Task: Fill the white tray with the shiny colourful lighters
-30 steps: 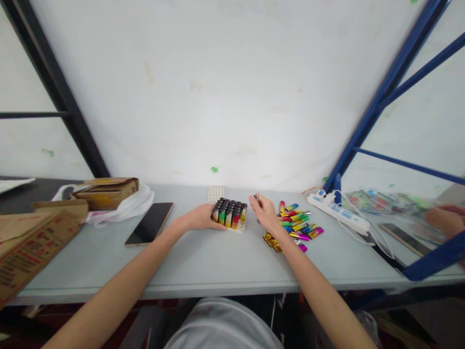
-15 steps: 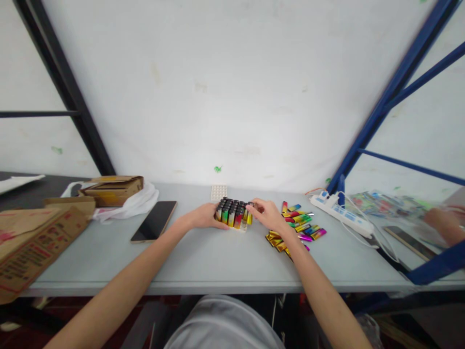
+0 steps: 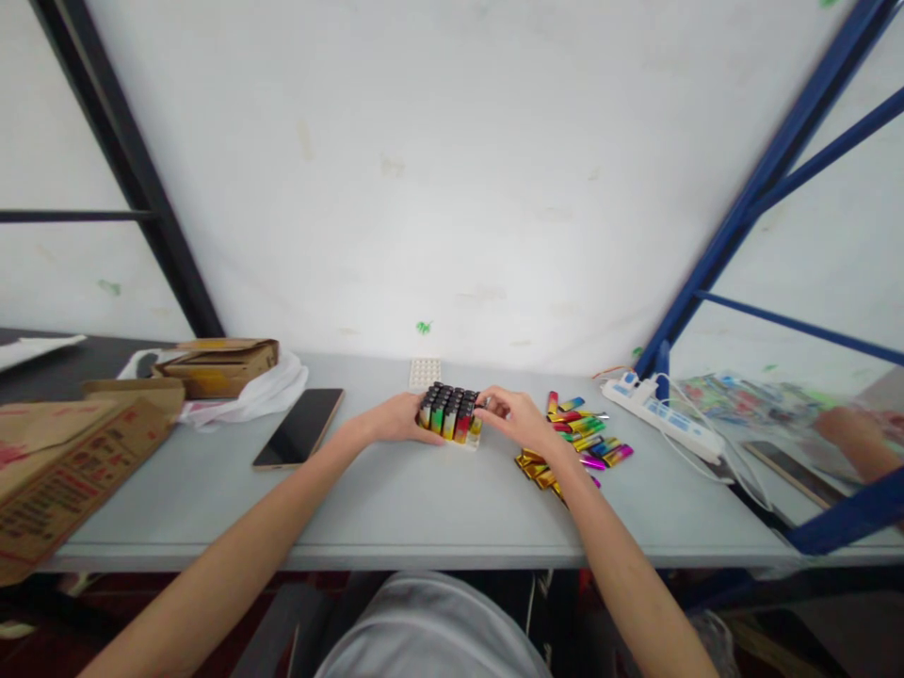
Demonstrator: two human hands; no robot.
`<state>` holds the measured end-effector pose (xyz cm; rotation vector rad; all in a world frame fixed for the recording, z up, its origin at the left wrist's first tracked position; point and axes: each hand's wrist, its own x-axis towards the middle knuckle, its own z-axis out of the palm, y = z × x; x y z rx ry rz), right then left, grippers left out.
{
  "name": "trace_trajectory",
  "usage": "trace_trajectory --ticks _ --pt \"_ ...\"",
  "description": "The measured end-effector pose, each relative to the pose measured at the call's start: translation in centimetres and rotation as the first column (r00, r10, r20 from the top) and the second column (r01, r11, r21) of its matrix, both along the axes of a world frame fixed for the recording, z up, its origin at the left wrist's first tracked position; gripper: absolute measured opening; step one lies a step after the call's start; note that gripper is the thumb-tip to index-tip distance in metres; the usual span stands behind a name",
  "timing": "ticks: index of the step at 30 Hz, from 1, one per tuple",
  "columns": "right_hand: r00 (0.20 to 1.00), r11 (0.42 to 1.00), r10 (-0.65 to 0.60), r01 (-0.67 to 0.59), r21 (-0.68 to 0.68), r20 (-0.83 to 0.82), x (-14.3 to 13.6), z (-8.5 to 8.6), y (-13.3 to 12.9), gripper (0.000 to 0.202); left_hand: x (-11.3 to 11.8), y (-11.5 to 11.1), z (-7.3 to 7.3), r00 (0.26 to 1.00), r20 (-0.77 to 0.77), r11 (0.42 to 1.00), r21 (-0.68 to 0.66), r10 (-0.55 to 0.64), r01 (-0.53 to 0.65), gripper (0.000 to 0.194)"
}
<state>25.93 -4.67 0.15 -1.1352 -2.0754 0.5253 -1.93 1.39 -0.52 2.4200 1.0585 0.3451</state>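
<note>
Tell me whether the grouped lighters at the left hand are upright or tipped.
Upright: the grouped lighters stand with black tops up, the left hand around their side.

This looks like a workshop: a long grey bench (image 3: 424, 508) against a scuffed white wall (image 3: 459, 188), blue metal framing (image 3: 755, 193), a power strip (image 3: 664, 421), lighters (image 3: 450, 417) standing in rows, and (past the framing) a co-worker's hand (image 3: 851, 433) nearby.
</note>
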Motion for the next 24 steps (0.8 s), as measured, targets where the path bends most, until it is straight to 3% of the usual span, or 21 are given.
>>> trace_trajectory --ticks 4,7,12,16,20,24 --pt "0.976 0.964 -0.216 0.212 0.159 0.008 1.5 0.9 0.1 0.031 -0.1 0.3 -0.3 1.000 0.009 1.000 0.003 -0.004 0.004 0.076" --pt "0.929 0.925 -0.347 0.315 0.212 0.133 3.6 0.8 0.5 0.025 -0.2 0.4 -0.4 1.000 0.009 1.000 0.007 -0.005 0.005 0.074" --pt "0.890 0.969 -0.233 0.245 0.021 0.393 6.9 -0.6 0.9 0.021 -0.1 0.3 -0.2 1.000 -0.006 1.000 0.010 -0.002 0.002 0.075" --pt "0.916 0.977 -0.147 0.192 -0.089 0.373 7.9 -1.4 1.3 0.026 -0.1 0.2 -0.1 1.000 -0.007 1.000 0.004 0.008 -0.008 0.078" --pt "0.941 0.985 -0.056 0.106 -0.134 0.332 8.1 -1.9 1.8 0.017 -0.2 0.2 -0.2 1.000 0.003 1.000 -0.010 -0.004 0.004 0.078" --pt "0.943 0.988 -0.106 0.136 -0.075 0.315 7.4 -2.2 2.2 0.012 -0.2 0.4 -0.4 1.000 0.004 1.000 -0.009 -0.004 0.004 0.076"
